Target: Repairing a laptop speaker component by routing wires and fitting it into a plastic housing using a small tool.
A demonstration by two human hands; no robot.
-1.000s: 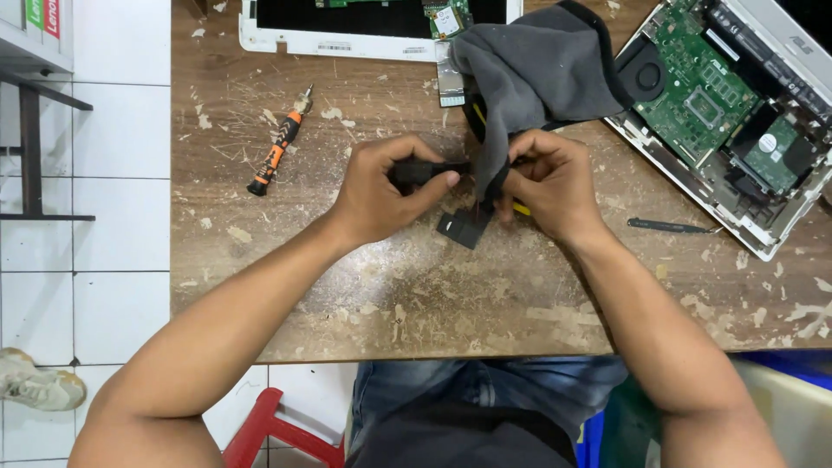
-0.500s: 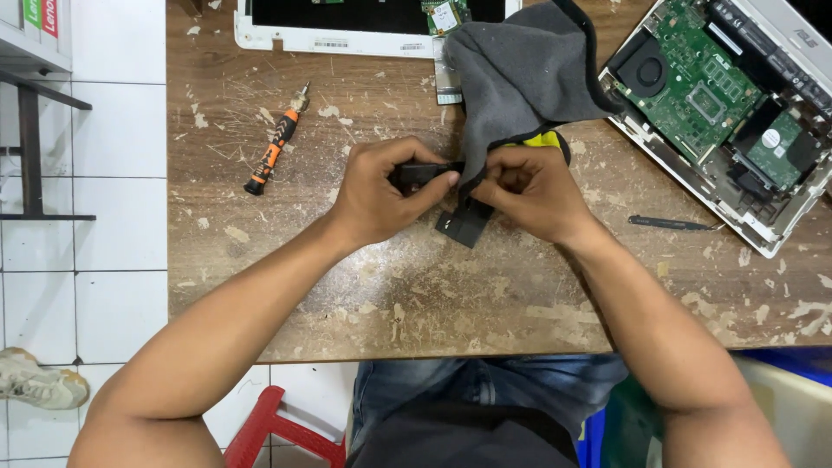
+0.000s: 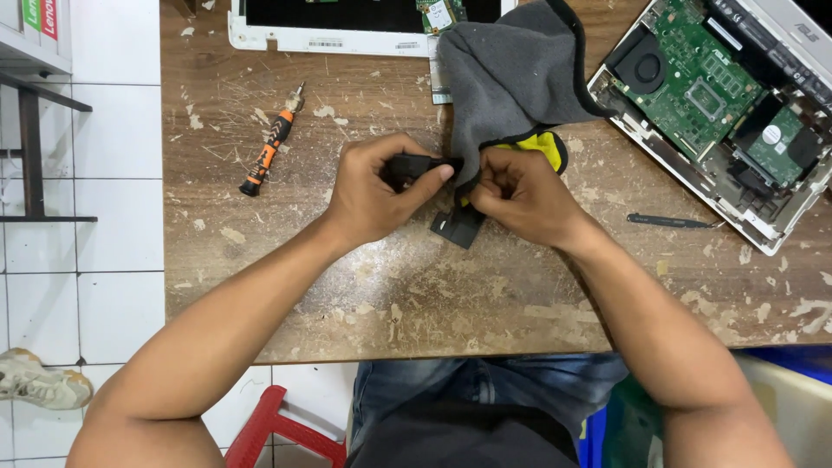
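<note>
The scratched wooden worktop carries an opened laptop base at far right, its green board bared, and a white laptop shell at the far edge. A grey cloth with yellow lining drapes from there down to the hands. Since a second ago the right hand has drawn in closer, fingers pinching the cloth against a small black part; the left hand stays clamped on that part's other end. An orange screwdriver lies to the left.

Small black part mostly hidden beneath hands and grey cloth
</note>
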